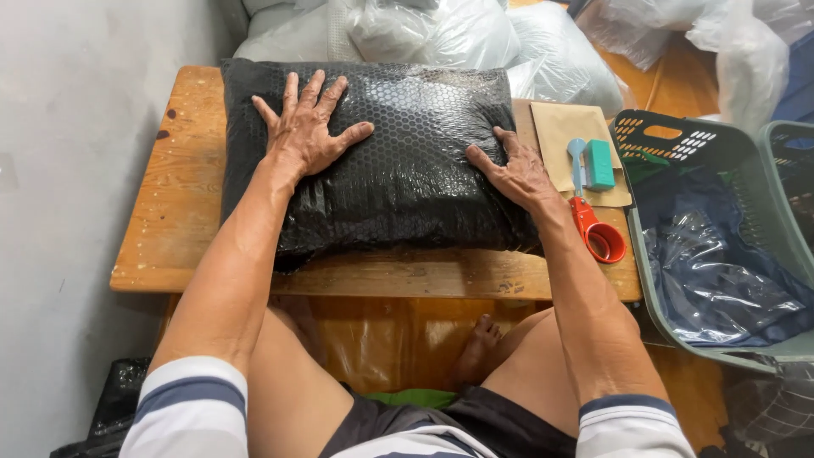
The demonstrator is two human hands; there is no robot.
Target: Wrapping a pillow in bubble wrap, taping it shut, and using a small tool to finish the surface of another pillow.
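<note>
A plump, pillow-shaped parcel wrapped in glossy black bubble wrap [398,161] lies across the small wooden table [178,203], covering most of its top; the wrap shows a fine honeycomb of bubbles that catch the light, and its near edge sags in soft folds toward the table's front rim. The left hand [305,127] lies flat on the parcel's upper left part, fingers spread wide and palm down, gripping nothing; the right hand [517,174] rests open against the parcel's right end, fingers stretched along the wrap, likewise closed on nothing.

Just right of the parcel, on the table's far right corner, lies a flat brown paper envelope [568,127]; on it sits a small teal rectangular block [599,163] beside the pale blue handle of a tool [577,161], whose orange-red end with a round loop [600,237] reaches the table's edge near the right wrist. Beyond the table stand bulging white translucent plastic bags [475,34]. To the right is a grey-green plastic laundry basket [678,136] with a perforated rim, holding dark blue goods in clear crinkled plastic [721,271].
</note>
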